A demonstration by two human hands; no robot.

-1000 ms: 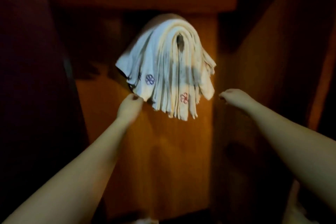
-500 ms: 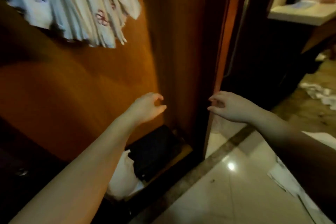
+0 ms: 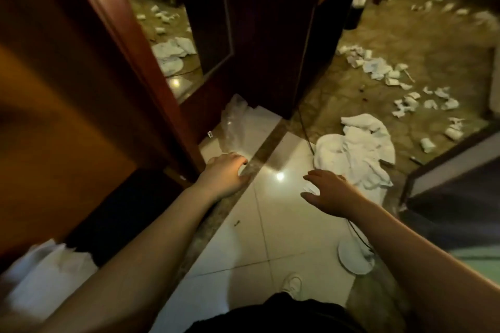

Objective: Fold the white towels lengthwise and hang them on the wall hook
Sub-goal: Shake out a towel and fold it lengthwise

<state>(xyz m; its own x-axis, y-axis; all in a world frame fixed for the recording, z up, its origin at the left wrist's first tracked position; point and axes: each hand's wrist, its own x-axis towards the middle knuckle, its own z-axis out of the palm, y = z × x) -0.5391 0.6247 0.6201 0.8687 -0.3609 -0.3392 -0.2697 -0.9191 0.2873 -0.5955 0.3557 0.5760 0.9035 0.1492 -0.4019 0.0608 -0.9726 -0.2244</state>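
A crumpled heap of white towels (image 3: 357, 151) lies on the floor at the right, where the pale tiles meet the darker floor. My right hand (image 3: 328, 192) hovers just left of the heap with fingers spread and holds nothing. Further left, my left hand (image 3: 224, 173) hangs over the dark threshold strip with loosely bent fingers and is empty too. The wall hook and the towels hung on it are out of view.
A wooden wardrobe panel (image 3: 67, 84) fills the left, a dark door (image 3: 270, 35) stands ahead. Crumpled paper scraps (image 3: 378, 67) litter the brown floor. A white plate (image 3: 354, 257) and a thin black cable lie near my foot. A clear plastic bag (image 3: 232, 121) lies by the door.
The view has swung down and right from the hung towels to the floor. Both hands have dropped from the hook and now reach toward the towel heap.
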